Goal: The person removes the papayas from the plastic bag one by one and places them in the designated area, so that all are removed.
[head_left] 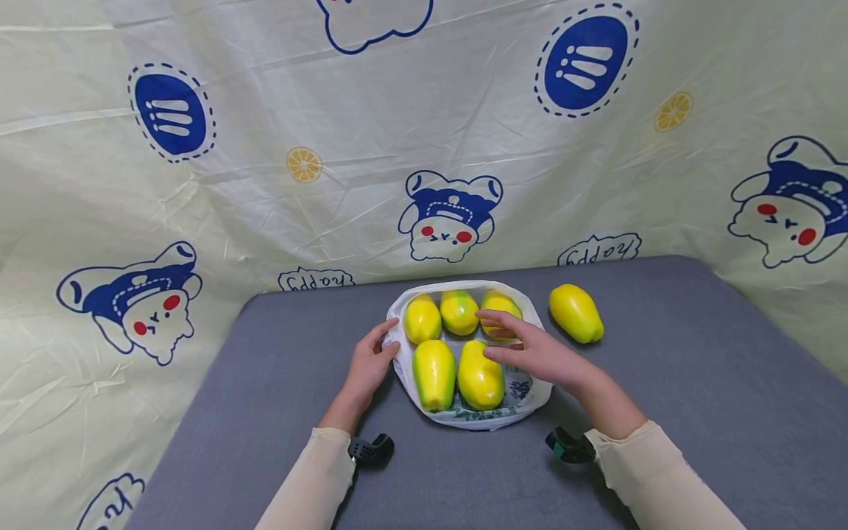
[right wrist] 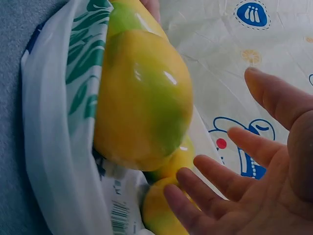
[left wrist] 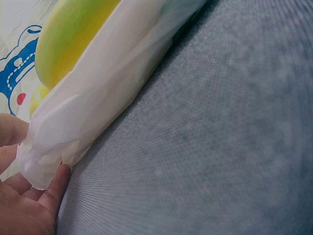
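Your left hand (head_left: 367,368) pinches the white bag's (head_left: 510,412) left rim; five papayas (head_left: 433,373) lie just right of that grip (inside the bag). Your right hand (head_left: 536,353) hovers above them, fingers spread, holding nothing.

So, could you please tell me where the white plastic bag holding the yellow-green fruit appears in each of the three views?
Head: the white plastic bag lies mid-table, between both hands.
Left wrist: the bag runs from the top down to the lower left, its crumpled edge against the left hand.
Right wrist: its leaf-printed wall fills the left side.
Shared landmark: the grey table surface.
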{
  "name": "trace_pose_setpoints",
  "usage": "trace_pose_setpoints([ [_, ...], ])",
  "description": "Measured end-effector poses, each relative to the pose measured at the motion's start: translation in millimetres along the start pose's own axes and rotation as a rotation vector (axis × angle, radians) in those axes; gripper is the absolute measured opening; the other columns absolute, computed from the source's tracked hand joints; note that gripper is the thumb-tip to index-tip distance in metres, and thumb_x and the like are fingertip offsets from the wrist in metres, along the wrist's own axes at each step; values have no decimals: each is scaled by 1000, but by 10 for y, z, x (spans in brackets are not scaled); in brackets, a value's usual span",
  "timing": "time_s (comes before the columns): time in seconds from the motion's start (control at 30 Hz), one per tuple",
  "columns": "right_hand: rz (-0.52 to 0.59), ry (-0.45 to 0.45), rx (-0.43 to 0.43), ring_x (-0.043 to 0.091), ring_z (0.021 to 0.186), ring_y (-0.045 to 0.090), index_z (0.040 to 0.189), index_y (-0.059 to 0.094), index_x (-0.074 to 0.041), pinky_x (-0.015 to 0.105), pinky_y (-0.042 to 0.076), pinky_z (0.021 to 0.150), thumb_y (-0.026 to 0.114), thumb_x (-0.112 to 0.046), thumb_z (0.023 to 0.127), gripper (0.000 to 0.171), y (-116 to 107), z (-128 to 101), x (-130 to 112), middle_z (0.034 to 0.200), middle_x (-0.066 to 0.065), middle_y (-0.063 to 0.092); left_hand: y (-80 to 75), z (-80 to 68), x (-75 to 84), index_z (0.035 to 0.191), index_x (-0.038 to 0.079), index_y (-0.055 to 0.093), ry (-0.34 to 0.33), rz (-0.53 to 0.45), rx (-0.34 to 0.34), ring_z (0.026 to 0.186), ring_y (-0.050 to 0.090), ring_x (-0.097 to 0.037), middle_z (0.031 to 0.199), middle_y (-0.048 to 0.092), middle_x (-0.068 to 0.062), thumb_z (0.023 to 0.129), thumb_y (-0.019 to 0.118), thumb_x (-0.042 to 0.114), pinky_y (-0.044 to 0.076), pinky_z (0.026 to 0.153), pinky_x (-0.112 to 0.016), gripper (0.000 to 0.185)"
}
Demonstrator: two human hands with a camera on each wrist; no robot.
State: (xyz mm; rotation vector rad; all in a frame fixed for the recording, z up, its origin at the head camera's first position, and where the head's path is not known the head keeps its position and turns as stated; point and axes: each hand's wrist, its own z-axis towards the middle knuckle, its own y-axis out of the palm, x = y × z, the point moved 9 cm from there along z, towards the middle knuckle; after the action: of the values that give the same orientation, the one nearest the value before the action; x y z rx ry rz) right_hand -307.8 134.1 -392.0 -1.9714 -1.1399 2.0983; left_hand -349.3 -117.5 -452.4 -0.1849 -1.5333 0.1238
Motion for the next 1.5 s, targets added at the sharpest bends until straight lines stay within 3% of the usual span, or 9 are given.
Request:
trace_pose_setpoints([
  [0.43,-29,38,-136,33,136,42,148,46,-28,60,37,112,66,-45,93,61,232,-2,151,156,5,42,2,-2,-1,143,14,55,17,8,2,140,45,-28,154,46,-12,100,55,9,37,117,-49,44],
  [0.8,-51,-9,-201,28,128,40,149,42,-30,46,39,103,71,-39,89,68,303,4,154,154,4,41,22,3,7,142,14,56,21,10,0,140,45,-28,154,47,-11,99,56,9,38,117,-49,44],
  [1.17,-61,-40,-210,27,128,42,144,48,-32,47,38,105,72,-37,89,60,312,24,150,152,2,44,9,5,-5,142,16,56,11,9,4,138,46,-26,154,47,-10,99,56,9,39,116,-48,43],
  [1.5,-70,-29,-209,28,124,43,141,48,-32,44,41,98,70,-31,89,57,293,9,151,148,3,46,5,5,-1,141,13,57,19,11,0,141,44,-29,153,47,-12,99,55,9,36,118,-49,42],
])
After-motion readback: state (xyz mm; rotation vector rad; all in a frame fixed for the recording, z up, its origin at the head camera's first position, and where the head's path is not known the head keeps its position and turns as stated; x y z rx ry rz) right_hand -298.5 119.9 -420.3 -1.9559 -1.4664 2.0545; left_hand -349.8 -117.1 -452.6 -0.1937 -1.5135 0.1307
